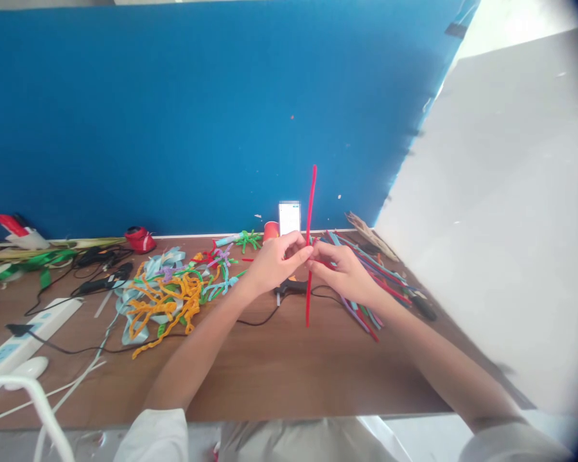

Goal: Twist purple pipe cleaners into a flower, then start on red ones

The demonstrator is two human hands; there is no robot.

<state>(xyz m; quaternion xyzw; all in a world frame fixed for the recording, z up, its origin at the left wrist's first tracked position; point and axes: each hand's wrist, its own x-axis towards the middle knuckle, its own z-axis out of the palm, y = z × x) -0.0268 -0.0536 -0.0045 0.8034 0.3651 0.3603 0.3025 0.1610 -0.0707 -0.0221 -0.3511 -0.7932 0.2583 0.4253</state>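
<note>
A red pipe cleaner (311, 199) stands nearly upright in front of me, its lower end hanging over the table. My left hand (282, 260) pinches it near its middle between thumb and fingers. My right hand (340, 269) is closed at the same spot, fingertips meeting those of the left; the pipe cleaner passes between them. Behind the hands on the table lies a black glue gun (293, 287) with a cord. To the right, partly behind my right hand, is a bundle of pipe cleaners (361, 314) in red, blue and purple.
Orange twisted pipe cleaners (173, 298) and light blue ribbon (139, 330) are heaped on the left. A white power strip (48, 324) with cords lies further left. A phone (289, 218) leans at the back by a red cup (270, 230). A blue partition (197, 115) closes the rear.
</note>
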